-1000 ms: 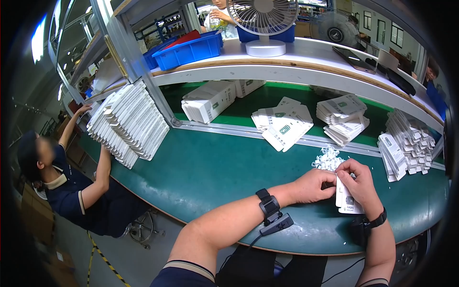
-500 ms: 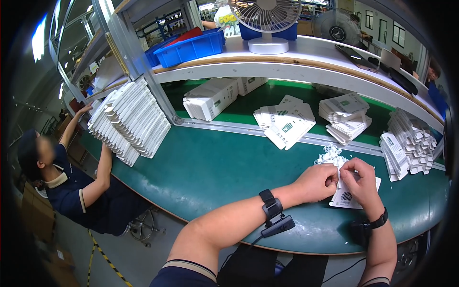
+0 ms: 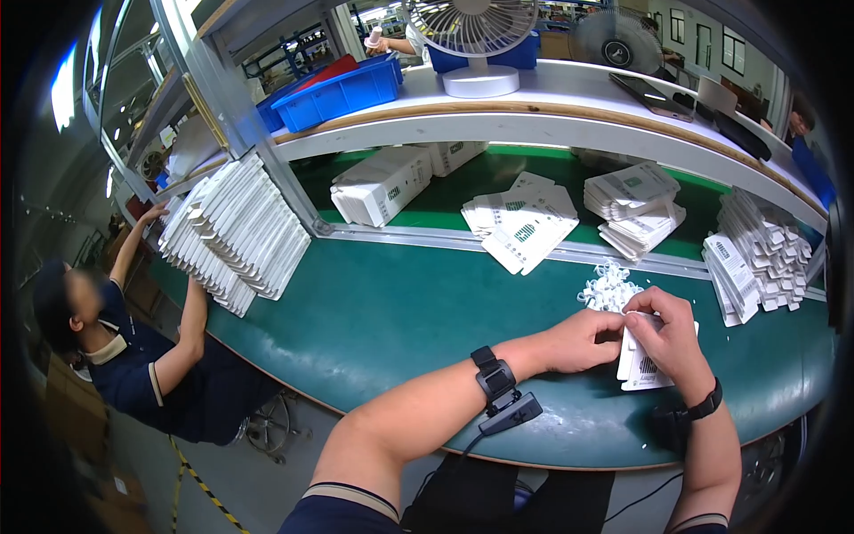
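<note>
My right hand [image 3: 665,334] grips a thin white printed packet [image 3: 647,369] with green marks near its top edge, over the green table. My left hand [image 3: 583,341] is closed in a pinch at the packet's upper left edge, close to the right thumb. What its fingertips hold, if anything, is hidden. Just beyond both hands lies a heap of small white ring-like plastic pieces [image 3: 608,287]. A black strap with a small device circles my left wrist, and another black strap is on my right.
Stacked white packets stand at the right [image 3: 767,258], with loose packets [image 3: 531,227] under the shelf [image 3: 498,120]. A tall stack of packets [image 3: 240,231] is at the left beside a co-worker [image 3: 133,347]. The shelf bears a blue bin [image 3: 338,96] and a white fan [image 3: 480,80].
The packet is now lifted and more upright in my right hand. My left hand has shifted slightly left and down, its fingers less curled. The view has moved a little.
</note>
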A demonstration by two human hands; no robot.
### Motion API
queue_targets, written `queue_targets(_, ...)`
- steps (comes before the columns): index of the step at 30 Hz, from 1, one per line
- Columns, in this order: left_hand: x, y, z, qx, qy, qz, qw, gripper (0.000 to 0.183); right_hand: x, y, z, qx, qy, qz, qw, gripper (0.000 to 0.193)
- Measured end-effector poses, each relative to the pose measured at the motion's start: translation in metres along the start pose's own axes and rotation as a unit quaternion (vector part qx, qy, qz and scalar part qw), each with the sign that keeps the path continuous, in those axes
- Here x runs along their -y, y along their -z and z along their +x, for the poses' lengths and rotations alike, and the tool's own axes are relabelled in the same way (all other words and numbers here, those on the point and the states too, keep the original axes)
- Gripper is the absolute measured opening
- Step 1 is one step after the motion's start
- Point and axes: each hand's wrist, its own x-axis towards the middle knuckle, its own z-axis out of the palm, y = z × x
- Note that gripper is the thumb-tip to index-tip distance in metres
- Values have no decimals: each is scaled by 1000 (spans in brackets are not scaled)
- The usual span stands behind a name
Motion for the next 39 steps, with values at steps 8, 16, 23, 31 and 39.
queue_targets(8, -9, -7, -3, 13, -11, 10, 1000, 26, 0, 1, 1, 2, -3, -4, 1000, 10)
queue_targets(16, -12, -11, -3, -30, -38, 99, 994, 24, -5, 2, 3, 16, 14, -25, 999, 12)
queue_targets(23, -19, -11, -5, -121, -8, 143, 982, 23, -21, 2, 3, -1, 57, -62, 996, 23)
queue_targets(31, -11, -7, -7, -175, 73, -90, 978, 31, -24, 13, 3, -21, 32, -65, 997, 30)
queue_targets(39, -2, 16, -12, -218, 23, -323, 921, 38, -39, 23, 6, -10, -37, -60, 997, 31)
